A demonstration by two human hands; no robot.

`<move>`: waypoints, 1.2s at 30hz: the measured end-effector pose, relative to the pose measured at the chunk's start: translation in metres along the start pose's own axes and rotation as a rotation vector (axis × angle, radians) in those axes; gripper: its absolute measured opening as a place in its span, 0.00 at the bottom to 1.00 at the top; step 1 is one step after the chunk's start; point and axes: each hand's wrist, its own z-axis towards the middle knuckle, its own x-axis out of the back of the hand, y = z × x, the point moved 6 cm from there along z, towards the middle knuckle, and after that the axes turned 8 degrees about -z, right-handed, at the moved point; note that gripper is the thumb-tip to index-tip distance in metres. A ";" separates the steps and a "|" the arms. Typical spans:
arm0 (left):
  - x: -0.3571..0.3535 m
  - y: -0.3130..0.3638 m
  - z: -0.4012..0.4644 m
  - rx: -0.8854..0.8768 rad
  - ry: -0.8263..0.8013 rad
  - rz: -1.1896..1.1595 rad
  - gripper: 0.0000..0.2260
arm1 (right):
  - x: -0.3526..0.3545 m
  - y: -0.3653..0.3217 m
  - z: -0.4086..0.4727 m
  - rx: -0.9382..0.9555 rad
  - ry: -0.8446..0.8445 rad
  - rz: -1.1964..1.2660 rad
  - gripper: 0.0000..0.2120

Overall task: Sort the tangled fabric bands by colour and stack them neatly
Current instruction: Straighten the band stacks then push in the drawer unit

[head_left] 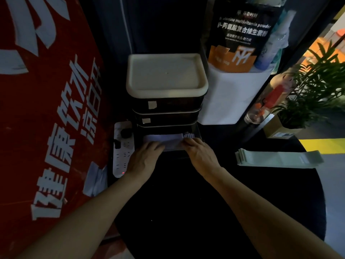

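Both hands reach the worktop's far edge: I see left hand (144,158) and right hand (200,152) gripping pale bands (164,140) at the open bottom drawer (197,130). Green bands (278,159) sit stacked right; sorting looks nearly done.

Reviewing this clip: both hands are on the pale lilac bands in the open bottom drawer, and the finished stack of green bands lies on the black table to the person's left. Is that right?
Not quite. The head view shows the stack of green bands on the black table to the person's right, not the left. The rest holds: the left hand and right hand are on the pale lilac bands in the open bottom drawer.
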 end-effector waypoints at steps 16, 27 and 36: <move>0.033 -0.042 0.030 0.178 0.437 -0.187 0.11 | 0.007 0.024 0.035 -0.265 0.226 0.079 0.12; 0.029 -0.080 0.042 0.423 0.514 -0.455 0.19 | 0.001 0.056 0.052 -0.661 0.121 0.410 0.23; 0.025 -0.095 0.051 0.484 0.529 -0.513 0.15 | -0.008 0.068 0.064 -0.737 0.054 0.467 0.20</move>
